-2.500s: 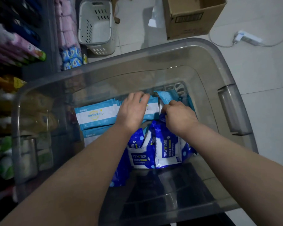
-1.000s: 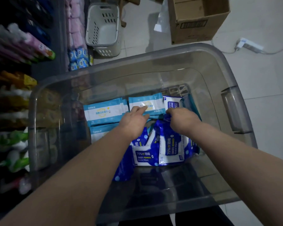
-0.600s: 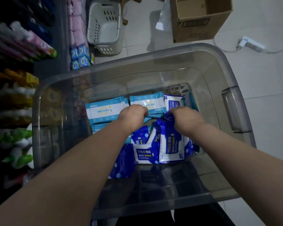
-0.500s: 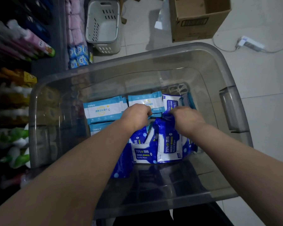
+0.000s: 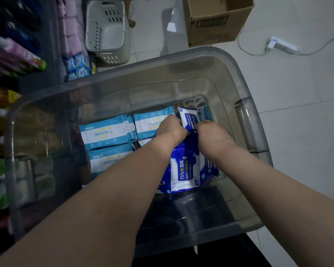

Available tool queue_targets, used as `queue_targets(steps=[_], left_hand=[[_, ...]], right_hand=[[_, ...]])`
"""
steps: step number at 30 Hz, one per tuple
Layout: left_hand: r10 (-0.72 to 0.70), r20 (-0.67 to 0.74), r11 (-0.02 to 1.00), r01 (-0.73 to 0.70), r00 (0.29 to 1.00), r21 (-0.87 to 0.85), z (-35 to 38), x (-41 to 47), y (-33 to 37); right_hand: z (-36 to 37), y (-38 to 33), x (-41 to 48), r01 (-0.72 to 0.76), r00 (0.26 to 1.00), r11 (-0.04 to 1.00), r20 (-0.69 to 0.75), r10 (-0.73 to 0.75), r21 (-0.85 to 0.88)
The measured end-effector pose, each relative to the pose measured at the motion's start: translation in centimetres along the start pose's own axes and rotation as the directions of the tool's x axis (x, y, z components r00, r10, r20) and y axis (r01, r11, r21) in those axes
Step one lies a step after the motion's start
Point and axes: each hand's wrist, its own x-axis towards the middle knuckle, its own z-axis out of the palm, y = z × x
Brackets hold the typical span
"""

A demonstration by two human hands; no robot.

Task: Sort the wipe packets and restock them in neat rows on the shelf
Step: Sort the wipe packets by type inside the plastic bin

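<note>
Wipe packets (image 5: 106, 133) of two kinds lie at the bottom of a large see-through grey plastic storage bin (image 5: 123, 78), mostly in its far half. Four dark-blue-and-white soft alcohol-wipe packs (image 5: 184, 173) can be told apart. One lies face up with "75%" and "Alcohol Wipes" printed on its blue label. One stands raised between the two hands. One shows at the right under the right wrist, and a corner of another pokes out beneath the left forearm.

Three light-blue-and-white flat packs (image 5: 152, 123) show their faces. Each is white across the middle, with light-blue bands along the long edges and a yellow ring mark. Two sit side by side in the far row, and the third lies just nearer, below the left one. Edges of more stick out under them, too hidden to count.

The left hand (image 5: 171, 130) has its fingers curled onto the left edge of the raised dark-blue pack. The right hand (image 5: 212, 133) is curled round the dark-blue bunch from the right. Both grip it knuckles up, the two hands close together.

Left of the bin stands a dark shelf (image 5: 54, 54) crowded with pink wrapped packs (image 5: 69, 31), small blue sachets (image 5: 77, 66) and pink tubes with green ends (image 5: 23, 58). Beyond the bin, on the pale tiled floor (image 5: 297, 93), are one white slotted plastic basket (image 5: 104, 29), one open brown cardboard box (image 5: 216, 18) and one white power strip (image 5: 281, 45) with its cable.
</note>
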Motion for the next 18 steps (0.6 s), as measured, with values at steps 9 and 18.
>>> queue_targets(steps=[9, 18], left_hand=[[-0.054, 0.049, 0.930, 0.068, 0.997, -0.362, -8.3, -2.7, -1.7], [0.009, 0.381, 0.920, 0.141, 0.924, -0.365, -13.2, -6.6, -9.1]], right_hand=[[-0.1, -1.1, -1.1, 0.045, 0.999, 0.999, 0.012, -0.045, -0.003], [1.4, -5.0, -2.1, 0.251, 0.965, 0.925, -0.001, -0.261, 0.285]])
